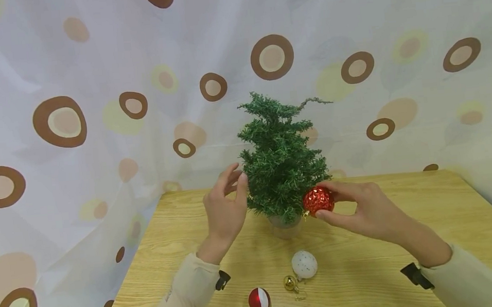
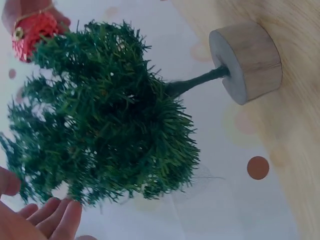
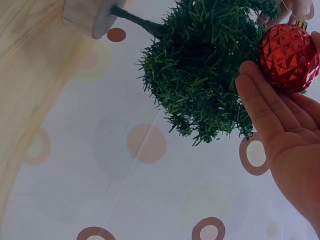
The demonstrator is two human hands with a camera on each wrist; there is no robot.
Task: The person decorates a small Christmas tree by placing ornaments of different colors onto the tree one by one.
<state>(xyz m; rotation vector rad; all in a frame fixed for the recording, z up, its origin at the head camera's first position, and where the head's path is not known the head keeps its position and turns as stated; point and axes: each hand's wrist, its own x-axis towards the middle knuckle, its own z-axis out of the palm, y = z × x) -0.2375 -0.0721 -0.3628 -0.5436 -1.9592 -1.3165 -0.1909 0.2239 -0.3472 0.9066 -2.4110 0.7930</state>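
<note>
Behind the table, backdrop: whitish sheet (image 1: pixel 226 23) covering the whole background, kinda wrinkly on the left, printed with brown rings plus peach and yellowish blobs.
Table: light wood-grain top (image 1: pixel 162 248), a bit shiny, with a bright glare spot at the near edge.
Tree: small green artificial tree (image 1: pixel 279 160) standing upright on the table, mid-scene, on a round wooden base (image 2: pixel 255 62). One thin twig (image 1: pixel 313 100) pokes out to the right near the top.
Sleeves: cream ones on both arms, a dark strap (image 1: pixel 223 280) at the left wrist and another at the right.
Right hand (image 1: pixel 367 206): thumb and fingers pinching the red ball, so the gap is only as wide as the ball.
Left hand (image 1: pixel 226 209): loosely spread, nothing in it, right by the tree's left side. Can't tell if it touches.
Red ball (image 1: pixel 319 200): shiny, faceted, held beside the tree's lower right branches.
White ball (image 1: pixel 304 265): speckled, on the table in front of the tree.
Red-and-white ball (image 1: pixel 259 301): nearer the table's front edge.
Gold ball (image 1: pixel 290 282): tiny, just beside the white one.
</note>
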